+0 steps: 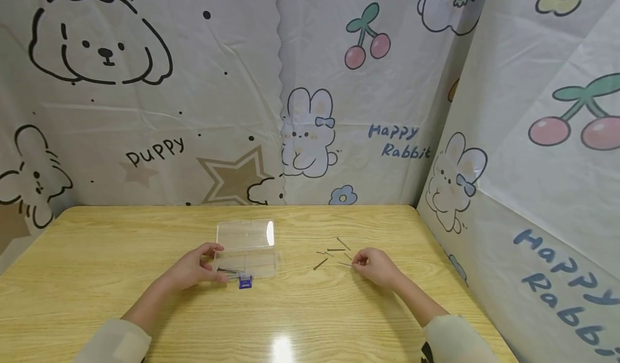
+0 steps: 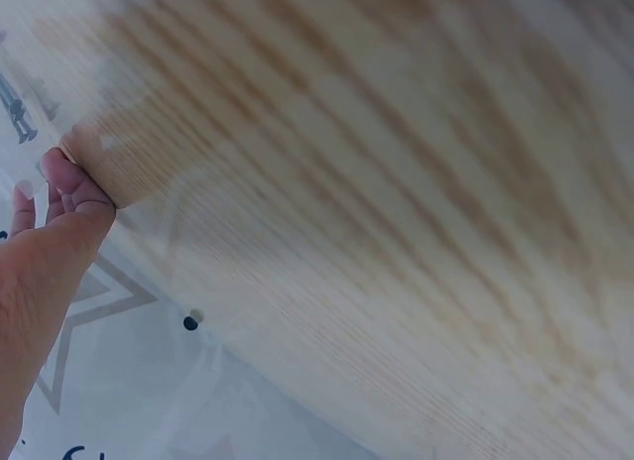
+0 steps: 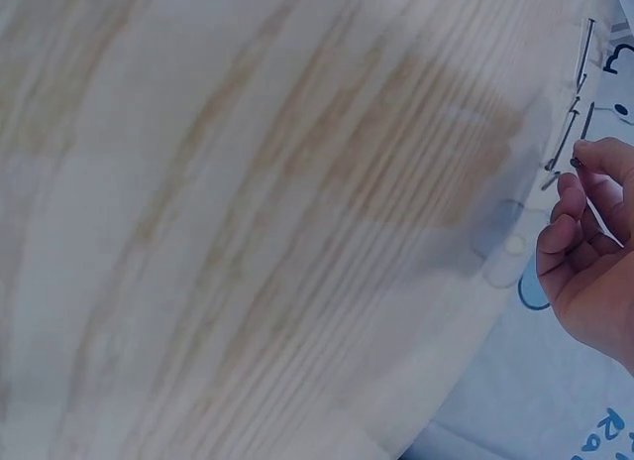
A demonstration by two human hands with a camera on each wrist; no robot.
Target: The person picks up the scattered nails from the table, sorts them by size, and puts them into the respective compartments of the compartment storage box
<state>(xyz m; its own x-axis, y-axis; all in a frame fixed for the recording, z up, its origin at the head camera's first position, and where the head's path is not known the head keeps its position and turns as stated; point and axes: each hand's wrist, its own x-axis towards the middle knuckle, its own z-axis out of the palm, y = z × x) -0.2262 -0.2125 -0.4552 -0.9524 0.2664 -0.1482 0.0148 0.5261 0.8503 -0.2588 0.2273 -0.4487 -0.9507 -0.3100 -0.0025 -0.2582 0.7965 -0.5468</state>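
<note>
I read the work as loading loose nails into the box (image 1: 246,255), one at a time, and I am at the pick-up step. The box, clear plastic with its lid thrown back, lies open near the middle of the table (image 1: 97,255), a blue clip at its front edge. A few nails already lie in its near-left compartment.

My left hand (image 1: 194,269) rests against the box's left side, fingers lightly curled round the corner, steadying it. My right hand (image 1: 375,266) sits to the right, well apart from the box, fingers curled with thumb and forefinger closed on one nail (image 1: 345,264) at the near edge of the scatter. In the right wrist view the fingertips (image 3: 575,161) meet on its head. The other nails (image 1: 334,250) lie strewn just beyond, between hand and box.

Next, I judge, I need to lift this nail clear without dragging its neighbours, carry it left and lay it flat in a compartment while the left hand keeps the box from sliding.

The table is pale wood grain, glossy, with a lamp glare near my edge. Cartoon-printed sheets (image 1: 339,110) with puppies, rabbits and cherries wall it in behind and to the right.
</note>
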